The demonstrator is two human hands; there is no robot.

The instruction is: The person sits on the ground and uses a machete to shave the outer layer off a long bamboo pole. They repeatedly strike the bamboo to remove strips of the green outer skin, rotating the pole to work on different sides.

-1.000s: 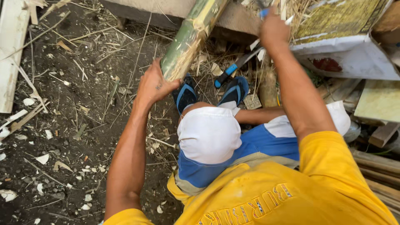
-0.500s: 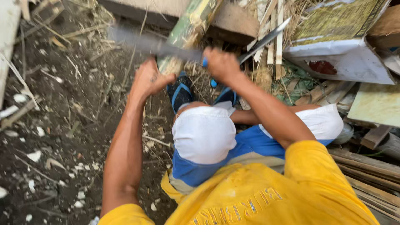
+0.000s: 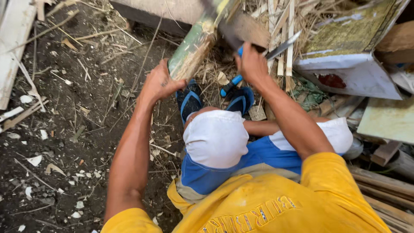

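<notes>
Head view looks down on dark soil ground littered with dry stalks, wood chips and pale fragments, occupying the whole left half of the frame. At the right edge lies a stack of flat boards, the uppermost a weathered greenish board resting on a white panel with a red stain. The person squats, in a yellow shirt and blue shorts with white knee sections, feet in blue sandals planted just below the work. A green bamboo pole runs diagonally from the top centre down toward the feet; its lower end is split and shows pale fibrous interior. The left hand is closed around the lower end of the bamboo pole, fingers wrapped on its left side, holding it at a tilt. The right hand is closed around a blue handle of a chopping blade, which is motion-blurred and lies across the bamboo pole near the top centre; contact cannot be confirmed. A second blue-handled knife lies on the debris just beside the right hand, its blade pointing up-right, its grip near the right sandal.
</notes>
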